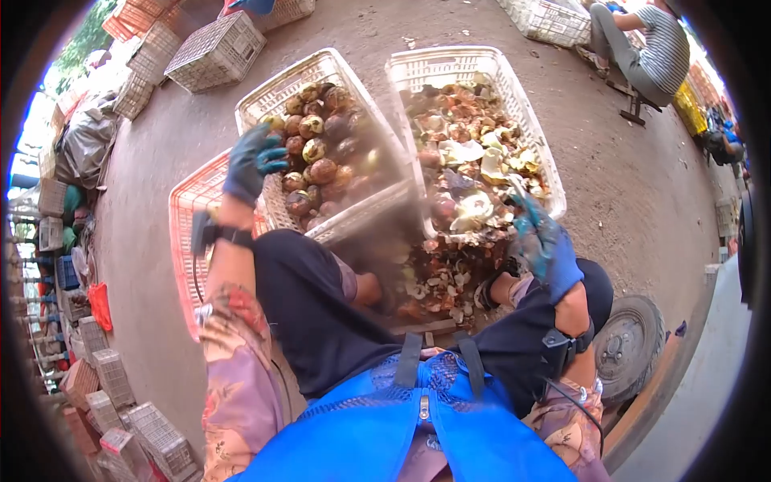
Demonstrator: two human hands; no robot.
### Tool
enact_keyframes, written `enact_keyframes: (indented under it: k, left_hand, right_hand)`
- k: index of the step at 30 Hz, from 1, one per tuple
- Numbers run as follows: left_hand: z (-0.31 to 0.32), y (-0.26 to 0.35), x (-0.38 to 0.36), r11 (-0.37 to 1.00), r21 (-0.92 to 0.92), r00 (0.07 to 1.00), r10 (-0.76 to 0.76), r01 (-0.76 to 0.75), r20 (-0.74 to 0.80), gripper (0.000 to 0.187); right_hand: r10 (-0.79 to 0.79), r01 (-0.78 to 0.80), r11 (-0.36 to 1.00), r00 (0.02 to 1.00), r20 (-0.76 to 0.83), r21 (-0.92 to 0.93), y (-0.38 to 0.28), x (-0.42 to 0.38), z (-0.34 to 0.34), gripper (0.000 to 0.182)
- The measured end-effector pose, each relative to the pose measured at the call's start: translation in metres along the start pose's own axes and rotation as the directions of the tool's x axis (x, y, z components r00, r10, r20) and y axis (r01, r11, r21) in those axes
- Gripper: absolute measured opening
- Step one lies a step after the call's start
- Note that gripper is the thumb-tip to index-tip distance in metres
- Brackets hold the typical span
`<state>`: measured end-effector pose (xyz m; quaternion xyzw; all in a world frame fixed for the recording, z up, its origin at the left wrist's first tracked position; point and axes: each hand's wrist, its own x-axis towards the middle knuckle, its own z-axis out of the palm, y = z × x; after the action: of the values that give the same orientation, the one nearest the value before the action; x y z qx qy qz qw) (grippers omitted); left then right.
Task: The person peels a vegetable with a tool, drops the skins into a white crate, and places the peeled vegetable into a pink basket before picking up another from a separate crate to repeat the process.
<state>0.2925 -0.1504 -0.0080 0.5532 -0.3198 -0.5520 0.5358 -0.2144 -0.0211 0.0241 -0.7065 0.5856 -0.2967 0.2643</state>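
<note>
My left hand point(255, 163), in a blue-green glove, reaches over the left edge of a white plastic crate point(341, 71). Its fingers are apart, close to round brown and yellow-green fruits point(312, 151) lying in that crate. A dark-gloved right hand point(543, 247), my own, is by the near right corner of a second white crate point(450, 55). The fingers are closed around a thin knife-like tool point(516, 188) whose pale tip points away from me. Pale and brown peelings point(474, 153) fill this second crate.
A red crate point(189, 201) stands under the left side of the fruit crate. More peelings point(438, 281) lie between my feet. A wheel point(630, 349) is at my right. Farther off, a person point(654, 52) sits low near another crate point(550, 20). Stacked crates point(157, 434) stand at left.
</note>
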Motion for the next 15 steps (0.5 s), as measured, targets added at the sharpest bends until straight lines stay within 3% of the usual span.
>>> enact_keyframes:
  k: [1,3,4,6,7,8,10,11,13,14,15]
  left_hand:
    - [0.010,-0.007,0.023,0.945,0.315,0.994,0.066,-0.090,0.085,0.035]
    - [0.022,-0.038,0.059,0.594,0.767,0.966,0.071,-0.243,0.251,0.041]
    - [0.025,-0.057,0.073,0.362,0.883,0.951,0.036,-0.298,0.306,0.046]
    - [0.024,-0.101,0.090,0.218,0.951,0.975,0.025,-0.221,0.220,0.057]
    - [0.027,-0.116,0.090,0.173,0.983,0.998,0.029,-0.056,0.052,0.063]
    - [0.015,-0.149,0.106,0.253,0.963,0.993,0.053,0.087,-0.104,0.060]
    - [-0.041,-0.241,0.163,0.581,0.786,0.976,-0.077,0.210,-0.204,0.058]
    - [-0.039,-0.255,0.163,0.576,0.787,0.974,-0.099,0.222,-0.203,0.058]
    - [-0.038,-0.282,0.157,0.862,0.497,0.980,0.007,0.094,-0.199,0.060]
    - [-0.029,-0.277,0.145,0.861,0.498,0.980,-0.007,0.107,-0.199,0.060]
    - [-0.010,-0.257,0.126,0.591,0.794,0.940,0.171,0.142,-0.296,0.056]
  right_hand:
    - [0.098,-0.096,0.995,0.994,0.053,-0.038,-0.004,0.000,0.000,0.036]
    - [0.256,-0.242,0.965,0.954,0.156,-0.099,-0.012,0.001,0.003,0.039]
    - [0.310,-0.292,0.950,0.931,0.194,-0.115,-0.015,0.005,0.006,0.041]
    - [0.394,-0.373,0.919,0.881,0.262,-0.129,-0.018,0.012,0.008,0.044]
    - [0.426,-0.406,0.905,0.860,0.281,-0.128,-0.019,0.016,0.010,0.045]
    - [0.431,-0.405,0.902,0.860,0.272,-0.151,-0.017,0.017,0.012,0.044]
    - [0.391,-0.360,0.917,0.893,0.221,-0.170,-0.012,0.021,0.017,0.042]
    - [0.379,-0.344,0.920,0.902,0.207,-0.186,-0.010,0.025,0.020,0.042]
    - [0.363,-0.327,0.924,0.914,0.183,-0.199,-0.006,0.024,0.023,0.040]
    - [0.352,-0.316,0.927,0.920,0.173,-0.203,-0.004,0.026,0.025,0.039]
    - [0.341,-0.305,0.929,0.925,0.167,-0.208,-0.002,0.026,0.026,0.038]
